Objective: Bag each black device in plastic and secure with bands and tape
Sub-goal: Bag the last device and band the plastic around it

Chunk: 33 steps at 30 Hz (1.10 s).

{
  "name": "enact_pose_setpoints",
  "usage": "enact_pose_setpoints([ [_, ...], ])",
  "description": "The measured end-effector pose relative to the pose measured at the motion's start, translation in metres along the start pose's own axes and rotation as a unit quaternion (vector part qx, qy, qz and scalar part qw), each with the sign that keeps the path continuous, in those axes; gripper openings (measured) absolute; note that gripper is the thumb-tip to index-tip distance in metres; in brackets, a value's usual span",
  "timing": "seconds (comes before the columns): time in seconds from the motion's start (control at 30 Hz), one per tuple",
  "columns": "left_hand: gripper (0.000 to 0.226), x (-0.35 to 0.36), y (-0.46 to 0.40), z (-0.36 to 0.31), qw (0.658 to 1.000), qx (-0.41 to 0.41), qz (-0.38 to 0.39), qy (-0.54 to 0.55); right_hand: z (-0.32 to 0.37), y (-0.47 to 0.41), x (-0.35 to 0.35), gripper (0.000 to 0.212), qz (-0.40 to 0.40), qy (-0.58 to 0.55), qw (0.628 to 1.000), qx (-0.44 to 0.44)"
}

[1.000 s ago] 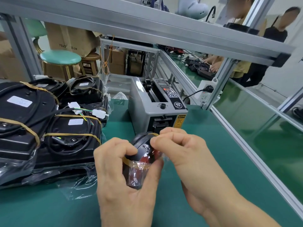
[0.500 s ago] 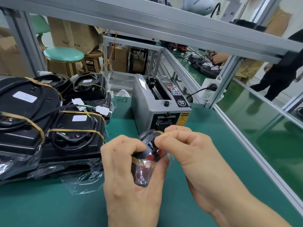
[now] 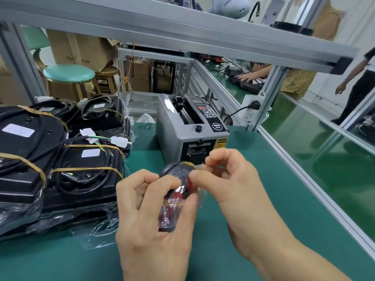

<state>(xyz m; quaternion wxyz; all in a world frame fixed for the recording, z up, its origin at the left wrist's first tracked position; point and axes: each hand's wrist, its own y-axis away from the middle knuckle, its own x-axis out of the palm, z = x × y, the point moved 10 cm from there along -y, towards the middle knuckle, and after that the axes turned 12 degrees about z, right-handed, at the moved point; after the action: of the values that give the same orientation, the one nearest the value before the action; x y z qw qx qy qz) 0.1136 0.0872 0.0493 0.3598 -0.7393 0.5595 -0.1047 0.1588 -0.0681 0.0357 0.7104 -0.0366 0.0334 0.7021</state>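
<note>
A small black device point(image 3: 176, 173) with red parts, wrapped in clear plastic, is held above the green table. My left hand point(image 3: 154, 224) grips it from below and the left, thumb on its right side. My right hand point(image 3: 229, 183) pinches a tan rubber band point(image 3: 189, 164) that runs over the device's top. At the left lies a stack of bagged black devices point(image 3: 85, 175), each tied with tan bands and coiled cables.
A grey tape dispenser machine point(image 3: 190, 134) stands just behind my hands. An aluminium frame post point(image 3: 269, 98) and rail border the table on the right. Other people work at a far bench point(image 3: 249, 80). A green stool point(image 3: 69, 73) and cardboard boxes stand beyond the table.
My right hand has drawn the rubber band up and to the right, off the device's front. The left hand's fingers have shifted on the bag, and the view has tilted a little.
</note>
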Motion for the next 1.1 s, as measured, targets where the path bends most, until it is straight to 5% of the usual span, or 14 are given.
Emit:
enact_pose_setpoints([
  [0.07,0.021,0.001,0.001,-0.004,1.0,0.016,0.007,-0.009,-0.002,0.0,0.002,0.017,0.009,-0.045,0.999,0.0],
  [0.17,0.024,-0.001,0.004,-0.007,1.0,0.016,-0.017,-0.011,0.005,-0.002,0.016,0.033,0.049,0.069,0.996,-0.039],
  [0.33,0.03,0.0,0.002,-0.004,0.999,0.007,0.032,-0.01,-0.012,-0.014,-0.008,0.004,0.004,0.032,0.998,-0.058],
  [0.43,0.027,-0.009,0.0,0.007,0.999,0.007,0.033,0.006,-0.042,-0.014,0.018,0.065,0.219,-0.005,0.975,-0.02],
  [0.47,0.028,-0.015,0.001,0.015,0.999,-0.009,0.014,0.036,-0.054,-0.006,0.03,0.084,0.293,0.021,0.956,0.002],
  [0.53,0.032,-0.028,0.005,0.033,0.99,-0.046,-0.032,0.128,-0.064,0.005,0.037,0.085,0.358,0.063,0.932,0.001],
  [0.63,0.039,-0.027,0.016,0.076,0.921,-0.166,-0.069,0.346,-0.039,-0.003,0.008,0.06,0.279,0.136,0.947,-0.082],
  [0.7,0.042,-0.018,0.023,0.1,0.882,-0.254,-0.027,0.396,-0.015,-0.004,-0.009,0.058,0.231,0.277,0.917,-0.172],
  [0.77,0.019,-0.018,0.021,0.1,0.917,-0.239,0.059,0.315,-0.005,0.0,-0.009,0.061,0.213,0.391,0.869,-0.214],
  [0.9,0.052,0.025,0.031,0.087,0.894,-0.224,0.314,0.225,-0.012,0.004,0.01,0.061,0.242,0.483,0.814,-0.212],
  [1.0,0.056,0.027,0.038,0.096,0.879,-0.25,0.319,0.253,-0.015,0.001,0.02,0.063,0.255,0.522,0.789,-0.2],
  [1.1,0.059,0.025,0.043,0.103,0.871,-0.258,0.313,0.276,0.001,0.013,0.034,0.041,0.247,0.466,0.805,-0.272],
])
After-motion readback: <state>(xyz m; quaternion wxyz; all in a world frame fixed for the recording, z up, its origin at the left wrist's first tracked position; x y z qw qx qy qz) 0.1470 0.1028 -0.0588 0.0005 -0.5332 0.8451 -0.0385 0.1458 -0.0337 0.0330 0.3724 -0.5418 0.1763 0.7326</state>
